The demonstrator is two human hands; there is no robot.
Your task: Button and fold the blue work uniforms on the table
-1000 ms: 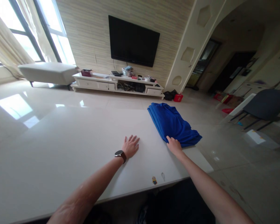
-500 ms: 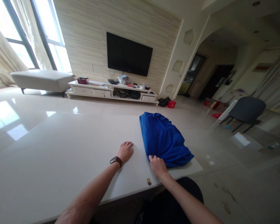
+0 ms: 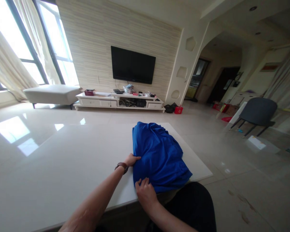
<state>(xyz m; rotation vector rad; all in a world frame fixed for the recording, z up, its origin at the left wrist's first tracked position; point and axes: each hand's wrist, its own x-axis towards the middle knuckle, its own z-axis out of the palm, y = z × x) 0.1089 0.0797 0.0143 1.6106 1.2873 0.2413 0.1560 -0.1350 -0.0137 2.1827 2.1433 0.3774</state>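
A folded, rumpled blue cloth (image 3: 159,154) lies in a thick pile at the right end of the white table (image 3: 70,174). My left hand (image 3: 132,159), a watch on its wrist, is closed on the cloth's left edge, thumb on top and the other fingers hidden. Lower down, my right hand (image 3: 146,191) grips the near left corner with bent fingers. Part of the near edge is hidden behind that hand.
My dark-clothed knee (image 3: 193,203) is beside the table's near right edge. Beyond stand a low TV cabinet (image 3: 94,102), a grey bench (image 3: 53,95) and, to the right, a dark chair (image 3: 258,111).
The blue cloth has slid left across the table. My left hand has gone from the bare tabletop to the cloth's left edge. My right hand has moved left with the near corner.
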